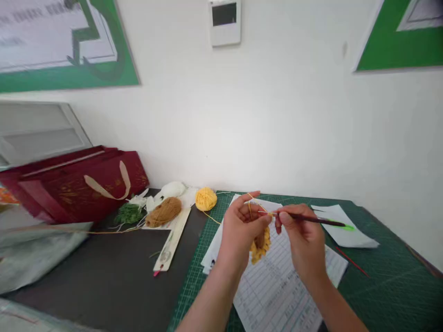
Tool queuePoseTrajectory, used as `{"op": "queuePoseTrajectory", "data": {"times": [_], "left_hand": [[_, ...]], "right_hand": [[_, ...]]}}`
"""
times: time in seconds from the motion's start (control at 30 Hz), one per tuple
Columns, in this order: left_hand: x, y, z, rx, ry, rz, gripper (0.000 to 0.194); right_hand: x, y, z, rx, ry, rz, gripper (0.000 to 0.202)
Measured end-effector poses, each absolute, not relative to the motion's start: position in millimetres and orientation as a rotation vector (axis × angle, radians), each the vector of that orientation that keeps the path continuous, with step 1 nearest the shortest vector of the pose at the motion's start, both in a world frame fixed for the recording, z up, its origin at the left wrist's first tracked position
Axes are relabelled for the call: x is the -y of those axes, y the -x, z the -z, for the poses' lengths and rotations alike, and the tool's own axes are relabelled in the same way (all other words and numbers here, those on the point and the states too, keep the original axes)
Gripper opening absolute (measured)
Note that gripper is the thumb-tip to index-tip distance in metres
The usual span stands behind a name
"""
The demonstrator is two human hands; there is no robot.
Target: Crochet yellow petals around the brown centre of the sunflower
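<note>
Holding a yellow knitted piece (pixel 259 251) narrowly between thumb and fingers, the left hand (pixel 242 226) also carries yellow yarn (pixel 258 202) over a raised finger. The right hand (pixel 305 240) grips a dark hook (pixel 320 220) (green at its far end), whose tip is at the left fingertips. Printed paper (pixel 273 286) lies beneath the grip; a yellow ball (pixel 206 199) sits to its left, a brown skein (pixel 164 212) farther left, and white paper (pixel 348 233) to its right.
</note>
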State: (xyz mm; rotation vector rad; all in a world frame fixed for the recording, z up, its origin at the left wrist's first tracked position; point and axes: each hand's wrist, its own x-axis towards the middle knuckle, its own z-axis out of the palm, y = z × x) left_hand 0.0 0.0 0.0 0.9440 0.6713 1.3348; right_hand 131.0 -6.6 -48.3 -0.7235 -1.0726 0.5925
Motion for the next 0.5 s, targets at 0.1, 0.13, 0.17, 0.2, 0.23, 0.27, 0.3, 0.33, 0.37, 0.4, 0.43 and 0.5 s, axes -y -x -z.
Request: {"op": "queuePoseTrajectory", "data": {"times": [0.1,0.13,0.17,0.2,0.23,0.27,0.3,0.33,0.37,0.4,0.43,0.5], "left_hand": [[2,-3,1,-0.680,-0.940,-1.355,0.057],[2,-4,1,-0.680,-0.938,-1.361,0.057],[2,-5,2,-0.680,-0.936,-1.368,0.058],[2,-5,2,-0.677,-0.933,-1.373,0.059],[2,-6,2,-0.672,-0.931,-1.376,0.061],[2,-6,3,-0.665,-0.928,-1.378,0.063],[1,-7,3,-0.660,-0.924,-1.380,0.065],[1,-7,3,-0.657,-0.920,-1.385,0.066],[1,-8,4,-0.654,-0.916,-1.391,0.067],[2,-9,4,-0.653,-0.910,-1.397,0.068],[2,-10,4,-0.653,-0.904,-1.402,0.068],[2,-12,4,-0.652,-0.892,-1.410,0.069]], "right_hand": [[7,-131,47,1.068,0.724,-0.623,0.010],[7,-131,47,1.064,0.723,-0.637,0.010],[6,-131,46,1.057,0.720,-0.655,0.010],[6,-130,46,1.049,0.716,-0.674,0.011],[6,-130,47,1.040,0.711,-0.694,0.011],[6,-130,47,1.029,0.706,-0.714,0.011],[6,-130,47,1.016,0.701,-0.732,0.011],[5,-130,47,1.003,0.697,-0.750,0.011],[5,-130,48,0.990,0.693,-0.767,0.012],[5,-129,48,0.976,0.689,-0.783,0.012],[5,-129,49,0.962,0.686,-0.799,0.013],[4,-129,50,0.935,0.680,-0.831,0.014]]}}
